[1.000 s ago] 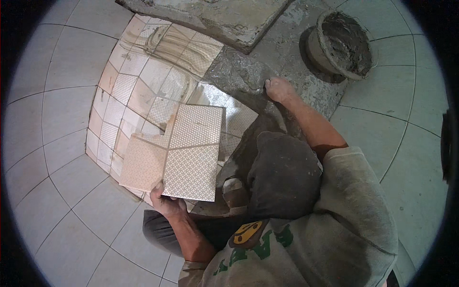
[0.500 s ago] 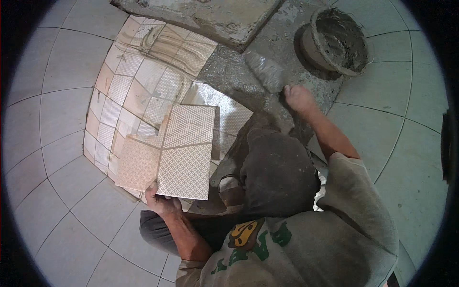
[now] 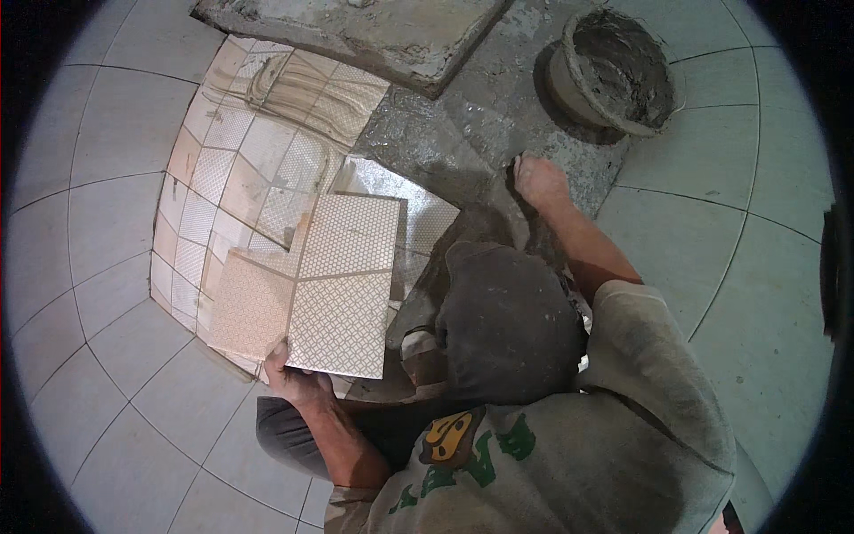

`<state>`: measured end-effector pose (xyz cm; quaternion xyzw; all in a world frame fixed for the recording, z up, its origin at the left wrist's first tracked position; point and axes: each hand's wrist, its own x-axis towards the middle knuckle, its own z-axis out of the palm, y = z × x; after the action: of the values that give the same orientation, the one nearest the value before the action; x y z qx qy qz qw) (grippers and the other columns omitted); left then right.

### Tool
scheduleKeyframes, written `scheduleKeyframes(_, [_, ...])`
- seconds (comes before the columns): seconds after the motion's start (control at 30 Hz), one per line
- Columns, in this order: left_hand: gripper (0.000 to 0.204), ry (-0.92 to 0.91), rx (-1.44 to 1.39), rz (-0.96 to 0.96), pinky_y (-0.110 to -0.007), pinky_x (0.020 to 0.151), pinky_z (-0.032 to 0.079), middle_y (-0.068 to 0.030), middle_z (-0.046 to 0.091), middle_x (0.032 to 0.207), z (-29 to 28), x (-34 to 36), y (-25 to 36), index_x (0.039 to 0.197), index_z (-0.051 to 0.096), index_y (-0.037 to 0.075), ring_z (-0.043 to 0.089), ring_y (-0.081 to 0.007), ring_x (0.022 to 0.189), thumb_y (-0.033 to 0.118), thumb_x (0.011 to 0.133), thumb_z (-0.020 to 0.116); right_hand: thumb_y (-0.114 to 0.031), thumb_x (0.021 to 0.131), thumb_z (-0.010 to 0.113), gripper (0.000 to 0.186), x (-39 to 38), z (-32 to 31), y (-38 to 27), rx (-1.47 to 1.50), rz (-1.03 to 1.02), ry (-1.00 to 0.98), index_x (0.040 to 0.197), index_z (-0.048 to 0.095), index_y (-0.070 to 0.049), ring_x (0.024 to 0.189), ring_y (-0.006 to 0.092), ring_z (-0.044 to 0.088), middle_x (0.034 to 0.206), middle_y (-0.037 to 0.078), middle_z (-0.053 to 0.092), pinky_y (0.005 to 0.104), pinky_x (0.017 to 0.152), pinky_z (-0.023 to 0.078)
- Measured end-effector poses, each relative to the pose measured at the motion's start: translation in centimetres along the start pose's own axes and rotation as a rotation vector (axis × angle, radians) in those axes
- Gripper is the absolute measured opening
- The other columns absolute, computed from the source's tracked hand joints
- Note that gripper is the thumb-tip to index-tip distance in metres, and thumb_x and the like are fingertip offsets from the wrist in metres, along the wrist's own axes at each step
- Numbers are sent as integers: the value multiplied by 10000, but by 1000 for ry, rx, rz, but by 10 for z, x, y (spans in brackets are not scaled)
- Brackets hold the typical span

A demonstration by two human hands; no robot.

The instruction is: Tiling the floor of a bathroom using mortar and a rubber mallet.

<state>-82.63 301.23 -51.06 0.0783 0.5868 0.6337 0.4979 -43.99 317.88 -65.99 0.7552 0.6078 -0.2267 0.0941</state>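
My left hand (image 3: 298, 383) grips the lower left corner of a large square tile (image 3: 345, 325), patterned in cream, white and pale pink with grey dividing lines. The tile is held tilted above laid tiles (image 3: 238, 191), hiding some of them. My right hand (image 3: 541, 184) is closed on a trowel over the wet grey mortar (image 3: 427, 133). Only a dark bit of the trowel shows by the fingers; its blade is hard to make out against the mortar.
A mortar-caked bucket (image 3: 578, 93) holding grey mix stands at the far right. A mortar-smeared slab (image 3: 374, 40) lies at the far side. Beige smears streak the far laid tiles. Pale floor tiles (image 3: 124, 222) border the work on both sides. My bent knee (image 3: 511, 311) is close by.
My right hand has shifted slightly left and nearer, and the trowel blade that showed plainly before is now hard to see. The tile stays in my left hand. The whole view has shifted slightly.
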Motion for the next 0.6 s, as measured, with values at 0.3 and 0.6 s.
scheduleKeyframes(0.3, [214, 15, -12, -14, -218, 417, 277, 4, 411, 534, -5, 2, 0, 617, 448, 103, 353, -70, 429, 173, 818, 471, -359, 942, 380, 438, 4, 15, 22, 2, -69, 47, 948, 632, 0, 872, 439, 606, 884, 260, 635, 509, 823, 472])
scheduleKeyframes(0.6, [235, 0, -25, -38, -207, 411, 262, 1, 400, 536, -4, 4, 1, 606, 425, 98, 349, -72, 434, 158, 834, 435, -334, 944, 357, 421, -15, 5, 1, 40, -66, -100, 988, 630, -16, 957, 406, 599, 988, 242, 632, 502, 865, 464])
